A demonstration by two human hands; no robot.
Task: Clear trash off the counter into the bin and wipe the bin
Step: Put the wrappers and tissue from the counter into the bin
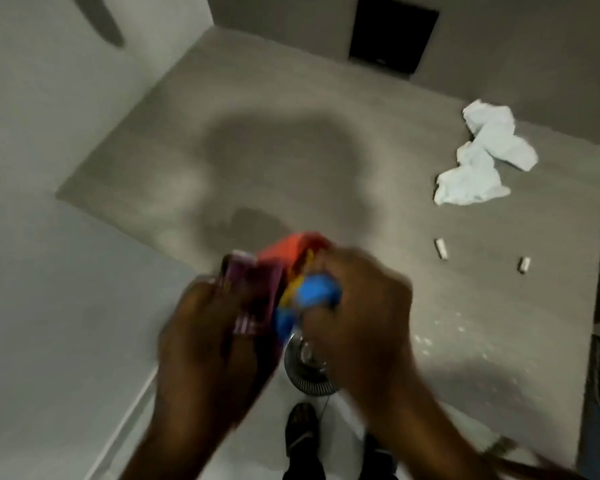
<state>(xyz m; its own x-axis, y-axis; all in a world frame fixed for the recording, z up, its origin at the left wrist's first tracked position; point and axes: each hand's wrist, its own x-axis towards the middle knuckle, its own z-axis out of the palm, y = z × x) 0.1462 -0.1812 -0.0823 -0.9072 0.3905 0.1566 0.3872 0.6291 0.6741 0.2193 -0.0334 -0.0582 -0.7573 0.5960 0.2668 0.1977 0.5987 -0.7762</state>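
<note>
Colourful wrappers (291, 271) bunched in both hands — print blurred (unreadable).

A bunch of bright wrappers (291, 282) is bunched together at the near edge of the grey desk (291, 133), blurred: a purple packet (253, 292) on the left, an orange one (284, 252) behind it, and a blue piece with yellow (317, 291) on the right. The left hand (215, 337) closes on the purple side and the right hand (361, 306) on the blue side. Crumpled white paper (482, 157) lies in a loose heap far right on the desk, well apart from the wrappers. Two small white scraps (441, 248) (524, 265) lie nearer, apart from each other. Fine white crumbs (447, 327) speckle the desk near its front right edge. Below the hands, on the floor, a round dark bin (309, 372) shows partly.
</note>
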